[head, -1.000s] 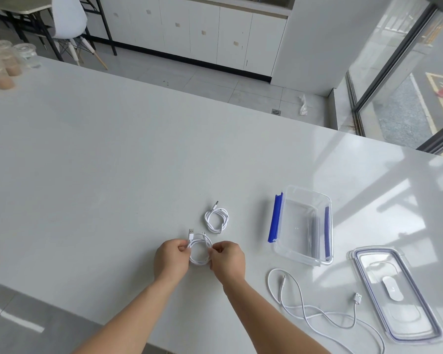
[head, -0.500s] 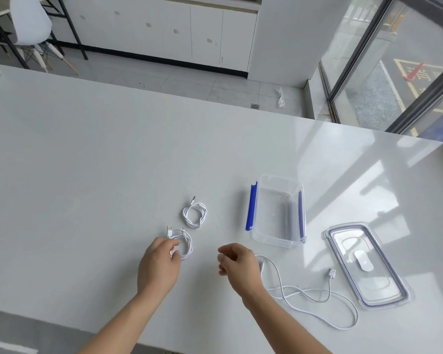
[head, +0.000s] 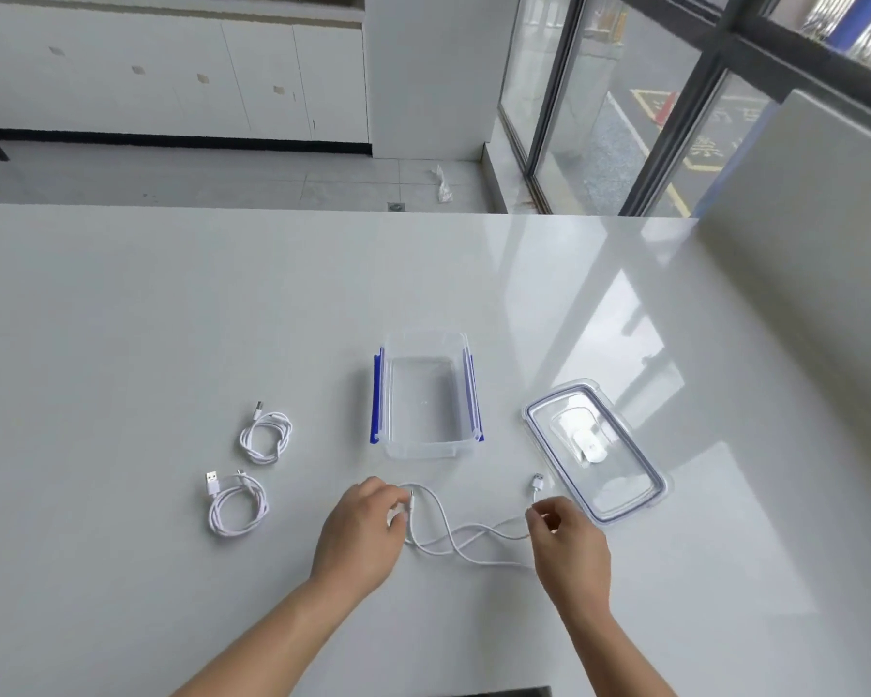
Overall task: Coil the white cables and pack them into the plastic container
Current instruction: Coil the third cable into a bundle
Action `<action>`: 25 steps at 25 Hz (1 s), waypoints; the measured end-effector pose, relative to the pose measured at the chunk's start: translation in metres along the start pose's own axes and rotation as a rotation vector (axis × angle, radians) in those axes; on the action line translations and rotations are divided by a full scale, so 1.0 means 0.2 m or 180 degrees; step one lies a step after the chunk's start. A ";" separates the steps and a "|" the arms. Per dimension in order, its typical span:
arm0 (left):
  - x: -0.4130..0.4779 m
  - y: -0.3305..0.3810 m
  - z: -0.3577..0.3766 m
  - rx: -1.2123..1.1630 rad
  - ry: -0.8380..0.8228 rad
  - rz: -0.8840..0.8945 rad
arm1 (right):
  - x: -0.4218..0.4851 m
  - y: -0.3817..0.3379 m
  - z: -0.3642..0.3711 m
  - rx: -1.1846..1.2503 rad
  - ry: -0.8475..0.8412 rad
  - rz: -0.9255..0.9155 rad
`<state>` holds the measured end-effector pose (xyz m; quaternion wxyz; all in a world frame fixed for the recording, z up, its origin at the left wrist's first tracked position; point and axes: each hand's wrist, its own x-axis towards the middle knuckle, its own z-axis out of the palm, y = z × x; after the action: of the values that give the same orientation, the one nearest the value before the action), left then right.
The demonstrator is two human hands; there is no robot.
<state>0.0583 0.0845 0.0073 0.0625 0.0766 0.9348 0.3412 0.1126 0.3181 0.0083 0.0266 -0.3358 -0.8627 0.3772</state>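
I have the loose cable (head: 453,538) strung low in the frame between both hands, its long axis running left to right across the surface (head: 172,319), with slack sagging in crossed waves toward the bottom edge. My left hand (head: 360,535) sits at its left end, palm down, the grip pinched on the line just by the small plug. My right hand (head: 566,543) is at the right end, thumb and forefinger clamped on the line just below the USB plug, which sticks up toward the lid (head: 594,450). Each hand holds its own end, so I judge the coiling turns on drawing one end across to the other, and the left end looks the natural anchor. The container (head: 423,399) lies open just above the cable, slightly nearer the left hand, its long axis running up the frame. Both wrists are low, with the forearms coming in from the bottom corners. Two coiled cables (head: 266,437) rest at centre left, well apart from the container and not yet packed.
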 end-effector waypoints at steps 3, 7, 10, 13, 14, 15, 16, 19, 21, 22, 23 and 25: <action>0.04 0.10 0.09 0.0173 -0.0145 0.0093 | 0.04 0.06 -0.04 -0.0354 -0.0037 0.0236; 0.04 0.05 0.12 0.0489 -0.0121 -0.0242 | 0.00 0.07 -0.03 -0.0641 -0.0416 -0.0966; 0.02 0.01 0.13 0.0619 -0.0184 -0.0661 | -0.10 0.05 0.07 -0.1168 -0.1256 -0.1560; 0.03 0.03 0.16 0.0711 -0.0299 -0.0909 | -0.15 0.03 0.19 -0.1588 -0.1346 -0.1785; 0.04 0.04 0.17 0.0801 -0.0328 -0.0938 | -0.15 0.03 0.21 -0.1576 -0.1262 -0.1783; 0.05 0.05 0.16 0.0845 -0.0336 -0.0983 | -0.14 0.02 0.21 -0.1539 -0.1170 -0.1756; 0.06 0.05 0.16 0.0832 -0.0347 -0.1052 | -0.13 0.02 0.21 -0.1512 -0.1095 -0.1722; 0.05 0.02 0.13 0.0517 -0.0233 -0.1167 | -0.09 0.00 0.20 -0.1625 -0.1011 -0.1770; 0.02 -0.01 0.10 -0.0113 -0.0018 -0.1141 | -0.07 -0.02 0.19 -0.1588 -0.0889 -0.1856; 0.00 -0.02 0.09 -0.0559 0.0093 -0.1159 | -0.06 -0.03 0.17 -0.1490 -0.0770 -0.1821; -0.01 -0.03 0.05 -0.1132 0.0210 -0.1261 | -0.03 -0.05 0.15 -0.1383 -0.0622 -0.1727; -0.01 -0.07 -0.06 -0.2554 0.0388 -0.1634 | 0.05 -0.08 0.09 -0.1222 -0.0314 -0.1387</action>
<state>0.0558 0.0651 0.0074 0.1144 -0.2070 0.7200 0.6524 0.0905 0.3060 0.0039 0.0010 -0.1228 -0.9703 0.2084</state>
